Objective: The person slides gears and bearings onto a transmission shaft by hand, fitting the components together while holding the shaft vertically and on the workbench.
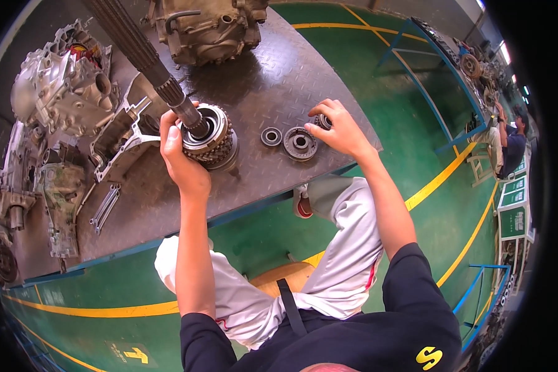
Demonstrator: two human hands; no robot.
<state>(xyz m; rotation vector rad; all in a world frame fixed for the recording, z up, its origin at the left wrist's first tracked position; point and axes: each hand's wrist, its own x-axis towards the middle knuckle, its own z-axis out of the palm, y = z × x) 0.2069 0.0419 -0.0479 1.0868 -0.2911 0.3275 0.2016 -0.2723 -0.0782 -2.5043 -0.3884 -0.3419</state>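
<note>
My left hand (183,152) is wrapped round the left side of a gear assembly (212,146), which stands on the metal table. A long splined shaft (146,59) rises out of it, tilted toward the upper left. On the right, my right hand (338,127) has its fingers curled over a small toothed gear (323,122), partly hidden under them. Close to that hand a larger flat gear (301,144) with a central hole lies on the table. To its left is a small bearing ring (271,136).
Metal housings (68,87) crowd the table's left side, and a big casing (208,31) stands at the back. Two wrenches (106,208) lie near the front edge of the table (285,68). A co-worker (511,146) sits far right beside a blue-framed bench (443,68).
</note>
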